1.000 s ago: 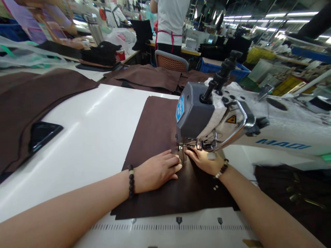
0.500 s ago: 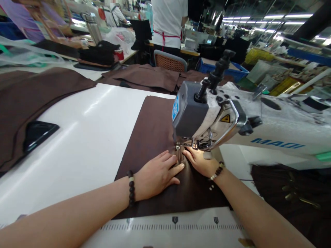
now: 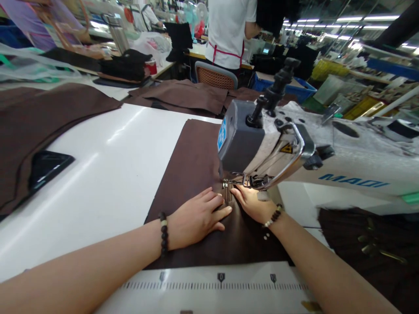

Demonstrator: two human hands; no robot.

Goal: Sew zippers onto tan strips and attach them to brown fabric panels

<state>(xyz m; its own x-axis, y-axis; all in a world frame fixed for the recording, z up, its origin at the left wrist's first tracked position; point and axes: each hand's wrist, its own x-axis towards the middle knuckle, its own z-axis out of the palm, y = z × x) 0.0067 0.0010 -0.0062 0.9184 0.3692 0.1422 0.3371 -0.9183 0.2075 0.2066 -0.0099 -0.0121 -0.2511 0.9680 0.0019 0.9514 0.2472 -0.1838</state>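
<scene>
A dark brown fabric panel (image 3: 193, 161) lies flat on the white table (image 3: 111, 170) and runs under the head of a sewing machine (image 3: 262, 139). My left hand (image 3: 196, 216) rests palm down on the fabric just left of the presser foot (image 3: 227, 188), fingers stretched out. On the other side of the foot my right hand (image 3: 252, 203) presses the fabric with flat fingers, partly under the machine head. Both wrists wear bead bracelets.
More brown fabric (image 3: 42, 126) covers the table's left side, with a black phone (image 3: 46, 165) on it. Folded brown pieces (image 3: 183, 96) lie at the far edge. A ruler strip (image 3: 216, 283) marks the near edge. A person in a white shirt (image 3: 229, 30) stands behind.
The fabric has fed away from me under the foot; its near edge now lies farther from the ruler strip. Both hands have stayed beside the presser foot.
</scene>
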